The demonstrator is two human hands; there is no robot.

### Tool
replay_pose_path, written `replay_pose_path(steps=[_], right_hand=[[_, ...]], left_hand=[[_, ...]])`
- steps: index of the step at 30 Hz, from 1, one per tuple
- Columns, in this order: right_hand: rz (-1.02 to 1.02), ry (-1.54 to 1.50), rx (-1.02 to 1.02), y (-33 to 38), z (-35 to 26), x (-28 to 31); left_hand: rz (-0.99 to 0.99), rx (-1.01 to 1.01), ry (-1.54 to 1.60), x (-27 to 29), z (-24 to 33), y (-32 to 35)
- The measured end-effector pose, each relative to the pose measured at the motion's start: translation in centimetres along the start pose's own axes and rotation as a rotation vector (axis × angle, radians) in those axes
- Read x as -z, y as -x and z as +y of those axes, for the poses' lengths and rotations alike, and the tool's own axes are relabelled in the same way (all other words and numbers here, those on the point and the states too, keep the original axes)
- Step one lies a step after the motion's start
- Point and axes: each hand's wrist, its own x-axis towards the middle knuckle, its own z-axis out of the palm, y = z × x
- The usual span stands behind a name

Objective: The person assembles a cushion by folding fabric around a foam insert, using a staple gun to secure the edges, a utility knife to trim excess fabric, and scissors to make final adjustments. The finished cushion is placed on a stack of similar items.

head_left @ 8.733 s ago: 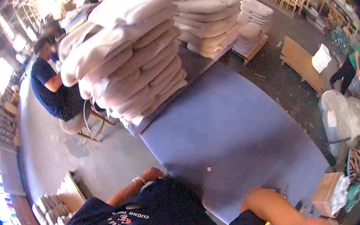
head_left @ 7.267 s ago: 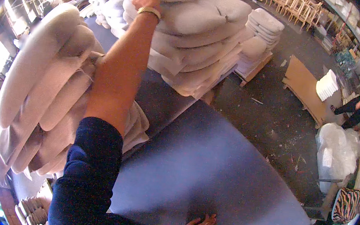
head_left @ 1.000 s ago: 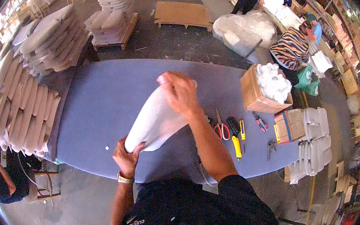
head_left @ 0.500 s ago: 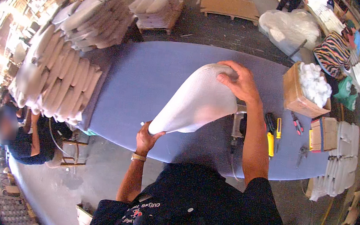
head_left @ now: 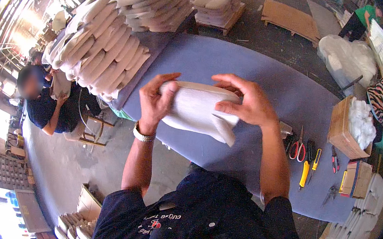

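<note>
A white fabric-covered cushion [head_left: 197, 108] is held up over the blue-grey table [head_left: 235, 61], in front of my chest. My left hand [head_left: 155, 98] grips its left end, thumb on the near face. At the other end my right hand [head_left: 251, 101] clasps it, with the thumb in front and the fingers over the top edge. A flap of loose cover hangs at the cushion's lower right corner. Beyond my right forearm lie red-handled scissors [head_left: 298, 150], a yellow utility knife [head_left: 305, 173] and a thin yellow-handled tool [head_left: 315, 159].
Stacked cushions [head_left: 105, 50] rise at the table's left end, beside a seated co-worker [head_left: 48, 104] holding a pale piece. At the right are pliers [head_left: 334, 161], a cardboard box [head_left: 339, 125] of white stuffing and a smaller box [head_left: 358, 179]. Another person [head_left: 358, 22] bends over at the far right.
The cushion has turned from a slanted, elongated pose to a level one, with my hands at both ends. My left hand rose. The view shifted, showing the scissors.
</note>
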Motion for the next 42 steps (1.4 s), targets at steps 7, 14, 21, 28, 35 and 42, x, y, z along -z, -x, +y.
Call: replay_pose_path(steps=[7, 14, 21, 28, 35, 42], right_hand=[[0.124, 0.061, 0.034, -1.7, -0.2, -7.0], [0.174, 0.117, 0.109, -2.5, -0.8, -10.8], [0.037, -0.123, 0.118, -0.5, 0.9, -11.8], [0.003, -0.092, 0.064, -2.3, 0.9, -12.3], [0.038, -0.038, 0.17, -4.0, 2.3, -12.3], [-0.133, 0.24, -0.163, -0.9, 10.6, -13.3]], left_hand=[[0.274, 0.113, -0.154, 3.4, -4.1, 0.3], [0.098, -0.307, -0.566, 2.0, 1.5, -0.4], [0.098, -0.155, -0.3, 5.0, -1.6, -1.4], [0.2, 0.161, 0.012, 7.5, -5.4, -0.5], [0.232, -0.086, -0.381, 6.6, -2.6, 0.0], [0.382, -0.02, -0.471, 7.1, -1.3, 2.4]])
